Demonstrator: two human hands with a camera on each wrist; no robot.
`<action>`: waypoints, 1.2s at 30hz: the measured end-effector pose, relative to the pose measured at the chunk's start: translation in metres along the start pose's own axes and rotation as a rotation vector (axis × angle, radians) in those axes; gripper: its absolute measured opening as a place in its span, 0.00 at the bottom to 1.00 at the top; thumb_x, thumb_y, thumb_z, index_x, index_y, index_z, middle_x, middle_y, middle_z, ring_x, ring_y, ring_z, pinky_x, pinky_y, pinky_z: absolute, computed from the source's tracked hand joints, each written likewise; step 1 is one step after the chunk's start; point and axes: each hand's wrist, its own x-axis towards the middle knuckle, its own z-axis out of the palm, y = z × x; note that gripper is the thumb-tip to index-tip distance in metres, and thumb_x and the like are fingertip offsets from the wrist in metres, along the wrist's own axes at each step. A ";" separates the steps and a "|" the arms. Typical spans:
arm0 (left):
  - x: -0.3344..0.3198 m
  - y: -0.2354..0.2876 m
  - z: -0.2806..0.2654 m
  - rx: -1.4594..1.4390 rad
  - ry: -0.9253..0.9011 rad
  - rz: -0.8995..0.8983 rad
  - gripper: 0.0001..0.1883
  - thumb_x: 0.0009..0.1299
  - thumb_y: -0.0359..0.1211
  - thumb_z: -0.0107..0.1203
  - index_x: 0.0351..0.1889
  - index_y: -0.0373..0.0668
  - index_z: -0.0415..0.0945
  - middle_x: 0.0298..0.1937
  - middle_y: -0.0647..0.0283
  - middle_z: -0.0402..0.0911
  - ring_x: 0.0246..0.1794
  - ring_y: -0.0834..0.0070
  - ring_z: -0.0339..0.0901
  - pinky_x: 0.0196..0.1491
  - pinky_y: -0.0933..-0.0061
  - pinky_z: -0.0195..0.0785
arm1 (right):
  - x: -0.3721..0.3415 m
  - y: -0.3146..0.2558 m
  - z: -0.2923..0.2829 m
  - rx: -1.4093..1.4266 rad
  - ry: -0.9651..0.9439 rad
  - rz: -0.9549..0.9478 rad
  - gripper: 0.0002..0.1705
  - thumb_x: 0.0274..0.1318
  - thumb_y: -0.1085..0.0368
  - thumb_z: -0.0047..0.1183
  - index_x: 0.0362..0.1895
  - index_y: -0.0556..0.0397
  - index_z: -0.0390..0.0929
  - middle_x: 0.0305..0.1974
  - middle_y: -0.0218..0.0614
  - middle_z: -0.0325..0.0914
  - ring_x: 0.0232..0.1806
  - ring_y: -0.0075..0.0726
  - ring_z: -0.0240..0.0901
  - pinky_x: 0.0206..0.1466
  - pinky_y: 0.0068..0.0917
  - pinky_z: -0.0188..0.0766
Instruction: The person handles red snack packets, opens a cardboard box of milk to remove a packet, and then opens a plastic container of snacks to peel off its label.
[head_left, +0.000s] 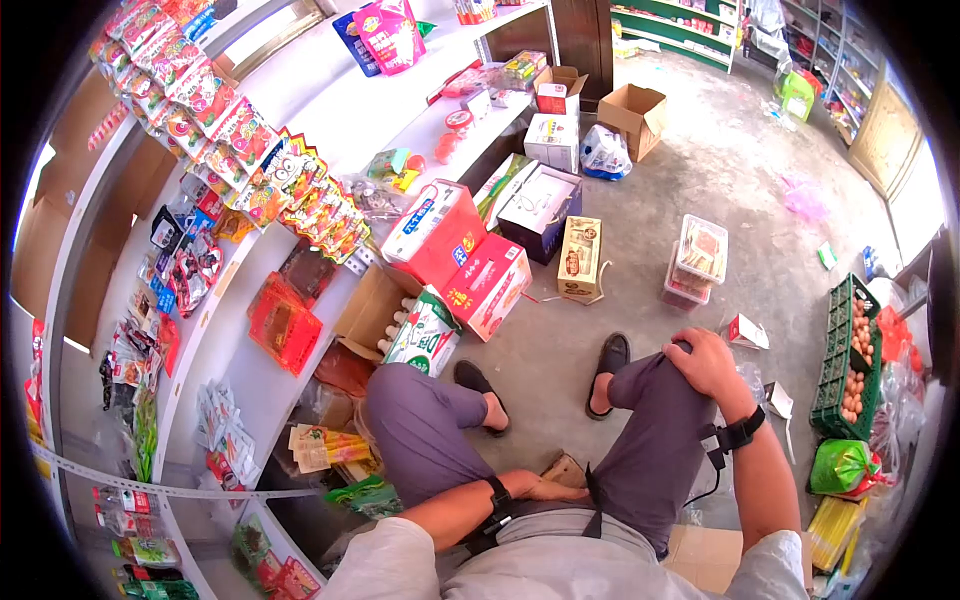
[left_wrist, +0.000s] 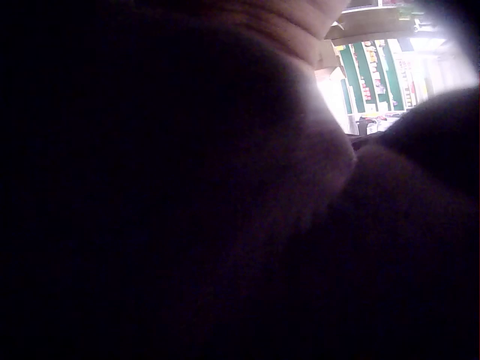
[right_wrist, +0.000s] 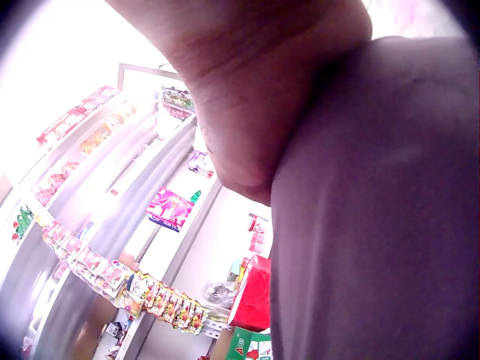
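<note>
The person sits with knees apart in purple-grey trousers [head_left: 650, 425]. Their right hand [head_left: 705, 362] rests over the knee with fingers draped on the cloth; the right wrist view shows its skin [right_wrist: 255, 97] against the trouser leg [right_wrist: 375, 217]. Low in the lap, between the thighs, lies the left hand [head_left: 545, 487], fingers pointing toward the other thigh, no object visible in it. Dark, blurred cloth fills most of the left wrist view, with a strip of skin [left_wrist: 277, 22] at the top. Both wrists wear black straps.
Around the feet stand a yellow box [head_left: 580, 260], stacked plastic tubs [head_left: 700, 250], a red carton [head_left: 487, 287] and an open cardboard box [head_left: 632, 120]. At the right is a green crate of eggs [head_left: 835, 365]. Shelves with snack packets [head_left: 240, 140] line the left side.
</note>
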 end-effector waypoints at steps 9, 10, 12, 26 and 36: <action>-0.009 0.000 0.000 0.025 0.014 0.058 0.54 0.73 0.75 0.40 0.84 0.44 0.50 0.84 0.59 0.56 0.82 0.65 0.53 0.79 0.62 0.46 | -0.001 -0.014 0.002 -0.046 -0.008 0.021 0.25 0.61 0.46 0.56 0.45 0.57 0.87 0.48 0.53 0.84 0.55 0.61 0.78 0.62 0.49 0.72; -0.009 -0.002 0.000 0.026 0.011 0.063 0.54 0.73 0.75 0.41 0.84 0.44 0.51 0.84 0.59 0.57 0.82 0.65 0.53 0.79 0.62 0.46 | 0.000 -0.017 0.001 -0.055 -0.016 0.030 0.26 0.61 0.46 0.56 0.45 0.57 0.87 0.48 0.53 0.84 0.55 0.60 0.78 0.62 0.49 0.72; -0.007 -0.004 -0.002 0.024 0.007 0.075 0.53 0.73 0.74 0.41 0.84 0.44 0.53 0.83 0.59 0.58 0.81 0.65 0.55 0.79 0.63 0.47 | 0.001 -0.020 0.002 -0.057 -0.016 0.010 0.26 0.61 0.46 0.56 0.44 0.57 0.87 0.47 0.53 0.84 0.55 0.60 0.78 0.62 0.49 0.72; 0.000 -0.020 -0.021 0.063 0.017 0.156 0.50 0.72 0.75 0.44 0.79 0.47 0.64 0.75 0.58 0.70 0.74 0.66 0.65 0.75 0.63 0.53 | 0.029 -0.048 0.013 -0.141 -0.089 0.037 0.28 0.59 0.43 0.57 0.45 0.56 0.87 0.47 0.52 0.85 0.54 0.59 0.79 0.61 0.49 0.74; -0.014 -0.012 -0.035 0.229 0.202 0.289 0.51 0.73 0.72 0.46 0.79 0.42 0.61 0.78 0.56 0.65 0.75 0.66 0.62 0.76 0.63 0.52 | 0.057 -0.072 0.018 -0.209 -0.184 0.137 0.30 0.59 0.39 0.56 0.46 0.52 0.88 0.46 0.53 0.86 0.53 0.60 0.81 0.59 0.50 0.76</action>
